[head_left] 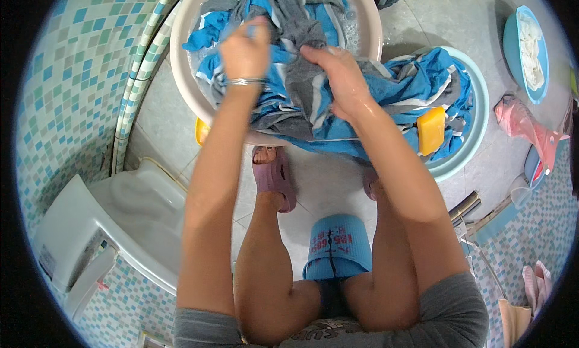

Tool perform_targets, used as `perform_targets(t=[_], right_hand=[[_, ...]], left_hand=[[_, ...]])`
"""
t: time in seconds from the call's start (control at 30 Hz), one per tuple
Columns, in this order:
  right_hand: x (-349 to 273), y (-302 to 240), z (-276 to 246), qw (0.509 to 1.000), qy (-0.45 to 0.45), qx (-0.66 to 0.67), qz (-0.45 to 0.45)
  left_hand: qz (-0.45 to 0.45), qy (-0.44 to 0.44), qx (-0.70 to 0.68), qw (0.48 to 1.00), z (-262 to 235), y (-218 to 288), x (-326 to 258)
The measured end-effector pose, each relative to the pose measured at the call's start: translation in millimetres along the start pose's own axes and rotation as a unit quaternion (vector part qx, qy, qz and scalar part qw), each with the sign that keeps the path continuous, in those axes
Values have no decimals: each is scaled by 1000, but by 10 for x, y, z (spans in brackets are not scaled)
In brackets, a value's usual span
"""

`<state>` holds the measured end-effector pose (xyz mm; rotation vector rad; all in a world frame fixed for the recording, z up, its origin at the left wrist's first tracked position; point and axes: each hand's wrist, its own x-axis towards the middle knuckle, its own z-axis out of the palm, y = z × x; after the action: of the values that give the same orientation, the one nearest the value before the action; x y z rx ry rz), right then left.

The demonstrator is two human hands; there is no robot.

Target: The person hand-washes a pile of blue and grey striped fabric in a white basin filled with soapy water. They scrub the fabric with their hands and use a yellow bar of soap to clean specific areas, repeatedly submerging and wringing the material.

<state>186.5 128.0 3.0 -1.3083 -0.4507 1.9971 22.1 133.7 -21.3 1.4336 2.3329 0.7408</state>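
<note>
A large wet cloth (416, 85) in blue, grey and white stripes lies partly in a pale pink basin (181, 64) of sudsy water. It stretches over the rim into a light blue basin (476, 130) on the right. My right hand (344, 79) grips a grey fold of the cloth, thumb on top. Motion blurs my left hand (246, 55), which wears bracelets at the wrist. Its fingers look curled over the cloth in the pink basin, and what they hold is hidden. A yellow soap bar (430, 130) rests on the cloth in the blue basin.
Under me stands an upturned blue bucket (339, 245). A white squat toilet or basin fixture (132, 209) is at the left, beside a tiled wall (78, 76). On the right are a blue basin with white cloth (529, 52) and a pink bag (531, 127).
</note>
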Motion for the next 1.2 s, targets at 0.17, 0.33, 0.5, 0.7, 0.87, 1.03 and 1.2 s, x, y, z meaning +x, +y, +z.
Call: perform_targets(t=[0.17, 0.33, 0.5, 0.7, 0.87, 1.03, 1.2], right_hand=[[171, -156, -328, 988, 101, -75, -89], [267, 81, -234, 801, 128, -449, -375], [183, 359, 204, 663, 41, -629, -404], [500, 476, 251, 733, 36, -559, -387], [711, 43, -233, 993, -39, 101, -37], [774, 338, -514, 971, -130, 192, 56], [340, 251, -333, 998, -21, 56, 19]], left_hand=[[52, -33, 112, 992, -501, -605, 120], [165, -188, 74, 965, -546, -160, -370], [86, -241, 372, 892, -4, -359, -299], [106, -156, 200, 961, 100, -587, -81], [136, -102, -201, 965, -361, 176, -499], [288, -49, -144, 946, -60, 880, -891], [117, 38, -59, 991, 185, 221, -276]])
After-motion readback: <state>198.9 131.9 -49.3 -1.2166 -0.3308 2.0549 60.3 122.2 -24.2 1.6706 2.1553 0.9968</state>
